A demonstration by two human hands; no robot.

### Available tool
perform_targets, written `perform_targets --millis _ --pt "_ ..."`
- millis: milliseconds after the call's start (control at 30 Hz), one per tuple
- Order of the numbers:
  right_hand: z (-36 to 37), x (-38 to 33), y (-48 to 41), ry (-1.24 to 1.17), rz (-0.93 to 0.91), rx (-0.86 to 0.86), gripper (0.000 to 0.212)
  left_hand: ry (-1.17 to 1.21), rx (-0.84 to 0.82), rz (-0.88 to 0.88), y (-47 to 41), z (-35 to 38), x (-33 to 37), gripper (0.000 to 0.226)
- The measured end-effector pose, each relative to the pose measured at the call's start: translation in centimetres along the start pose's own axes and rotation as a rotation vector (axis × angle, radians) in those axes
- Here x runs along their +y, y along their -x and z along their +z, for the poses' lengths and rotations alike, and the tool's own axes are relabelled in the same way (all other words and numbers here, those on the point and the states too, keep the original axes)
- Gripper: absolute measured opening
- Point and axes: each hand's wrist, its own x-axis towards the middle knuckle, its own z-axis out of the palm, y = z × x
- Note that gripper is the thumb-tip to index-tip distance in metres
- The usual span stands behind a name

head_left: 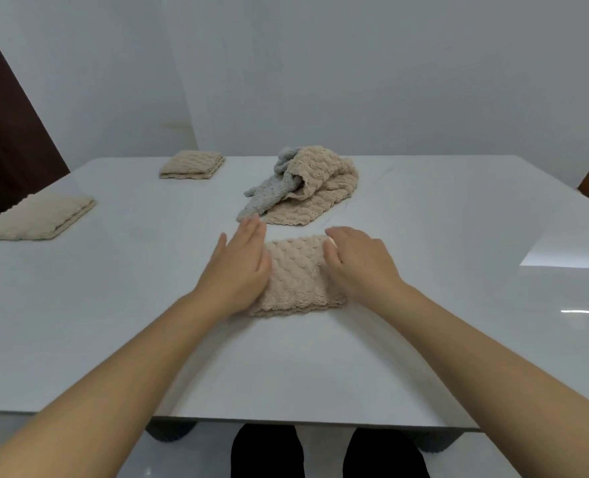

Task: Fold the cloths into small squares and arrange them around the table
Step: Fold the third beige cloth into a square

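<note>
Your left hand [237, 267] lies flat with the fingers straight and together, pressing on the left side of the beige cloth [300, 274] in front of you. Your right hand [358, 260] rests on the cloth's right side with the fingers gently bent downward onto the fabric; it is pressing too, not gripping anything. Between your two hands a strip of the bumpy cloth shows, folded into a small thick block that sits flat on the white table [113, 322], around the middle of its width and a little back from the near edge.

Just beyond your fingertips lies an unfolded heap: a loose beige cloth [324, 188] crumpled over a grey cloth [268, 198], the two touching and partly wrapped in each other. The grey one's near corner reaches almost to your left fingertips.

Well apart from these, a far folded cloth [192, 164] sits close to the table's back edge on the left, and a near folded cloth [37, 219] lies by the table's left edge. Both are beige and folded flat.

Under the near edge you can see your dark trouser legs [265, 453].
</note>
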Motion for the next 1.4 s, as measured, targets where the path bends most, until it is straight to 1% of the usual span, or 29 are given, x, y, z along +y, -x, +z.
perform_targets --millis 100,167,233,333,400,467,567,667,700,767,800,867,900,933,1033,1133,1233,1400 --pt "1.5 -1.7 -1.1 0.064 -0.093 -0.16 0.058 -0.091 -0.116 -0.057 -0.6 1.3 1.4 0.059" --pt "2.8 -1.7 -1.3 0.117 -0.12 -0.221 0.06 -0.124 -0.171 -0.102 -0.2 2.5 1.7 0.061" --pt "3.7 -1.3 -1.3 0.108 -0.098 -0.278 0.06 -0.114 -0.193 -0.13 0.2 3.2 1.6 0.061" --pt "4.1 -1.2 -1.5 0.146 -0.086 -0.304 0.06 -0.136 -0.269 -0.15 -0.5 2.8 1.3 0.062" --pt "4.3 -1.3 -1.6 0.168 -0.077 -0.278 0.06 -0.159 -0.313 -0.16 -0.9 2.5 1.4 0.062" --pt "4.6 -1.3 -1.5 0.168 -0.069 -0.254 0.06 -0.168 -0.257 -0.154 -0.5 2.9 1.6 0.061" --pt "4.5 -1.3 -1.3 0.18 -0.071 -0.278 0.06 -0.132 -0.167 -0.164 0.3 3.5 1.6 0.061" --pt "3.4 -1.5 -2.2 0.2 -0.059 -0.357 0.06 -0.125 -0.176 -0.177 0.1 3.6 1.5 0.06" --pt "2.9 -1.7 -2.7 0.205 -0.064 -0.355 0.06 -0.125 -0.187 -0.174 0.0 3.5 1.5 0.06" --pt "2.4 -2.0 -3.0 0.203 -0.119 -0.274 0.059 -0.127 -0.209 -0.164 0.0 3.3 1.5 0.059" --pt "2.4 -2.2 -2.9 0.203 -0.174 -0.241 0.059 -0.13 -0.216 -0.163 0.0 3.3 1.5 0.059" --pt "3.0 -2.2 -2.4 0.21 -0.285 -0.267 0.058 -0.133 -0.218 -0.165 0.0 3.3 1.5 0.059" --pt "3.3 -2.2 -2.1 0.202 -0.302 -0.3 0.057 -0.133 -0.217 -0.165 0.0 3.3 1.5 0.059" --pt "3.5 -2.1 -2.0 0.195 -0.299 -0.317 0.057 -0.129 -0.215 -0.165 0.0 3.3 1.5 0.059" --pt "3.5 -1.9 -2.4 0.195 -0.288 -0.281 0.059 -0.118 -0.203 -0.167 0.0 3.4 1.5 0.059" --pt "3.3 -1.5 -2.3 0.205 -0.26 -0.331 0.059 -0.124 -0.198 -0.166 0.0 3.4 1.5 0.059" --pt "3.3 -0.8 -1.9 0.178 -0.213 -0.314 0.059 -0.117 -0.193 -0.164 0.1 3.4 1.4 0.059" --pt "3.7 -0.5 -1.4 0.141 -0.195 -0.313 0.059 -0.166 -0.204 -0.149 -0.4 2.6 1.9 0.061"
